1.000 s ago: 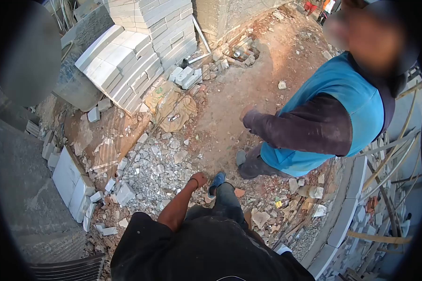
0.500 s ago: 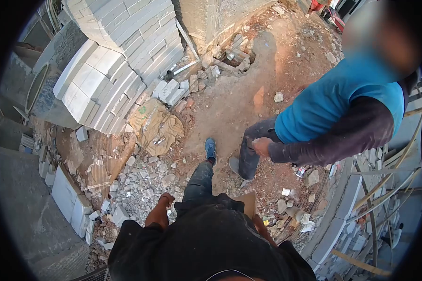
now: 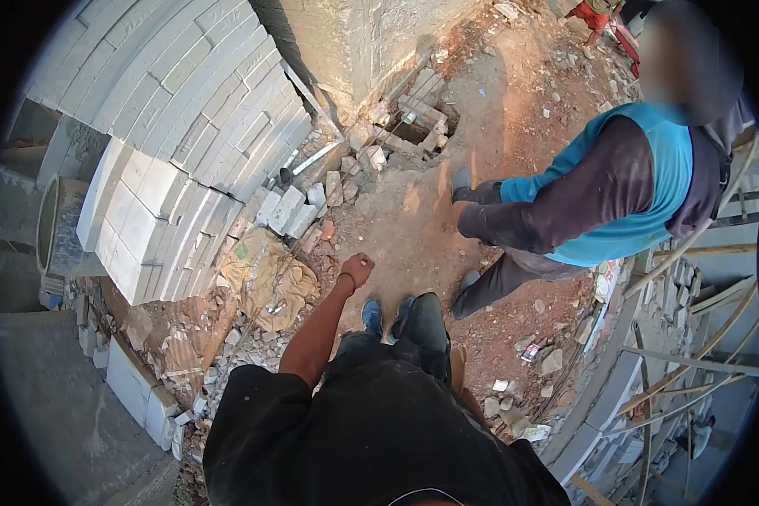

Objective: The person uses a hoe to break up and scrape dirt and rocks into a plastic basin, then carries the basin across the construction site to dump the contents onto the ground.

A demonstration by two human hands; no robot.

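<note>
My left hand (image 3: 358, 269) is stretched out ahead over the dirt path, its fingers curled in and nothing visible in them. By my right thigh, a brown flat piece (image 3: 458, 368) shows beside my right forearm (image 3: 472, 406); the fingers of my right hand are hidden. Both my blue shoes (image 3: 373, 316) are on the ground below. To the right, a co-worker in a blue and dark top (image 3: 594, 181) stands close by.
Stacked grey blocks (image 3: 219, 101) rise at the left, beside a crumpled sack (image 3: 270, 278) and loose blocks (image 3: 287, 209). A hole (image 3: 411, 131) lies ahead near a wall corner. Rubble and a low block wall (image 3: 613, 390) are at the right. Another person in red (image 3: 594, 18) is far ahead.
My left hand has swung forward and up from beside my body. My view has moved forward, and my feet are now near each other. The co-worker's legs are wider apart.
</note>
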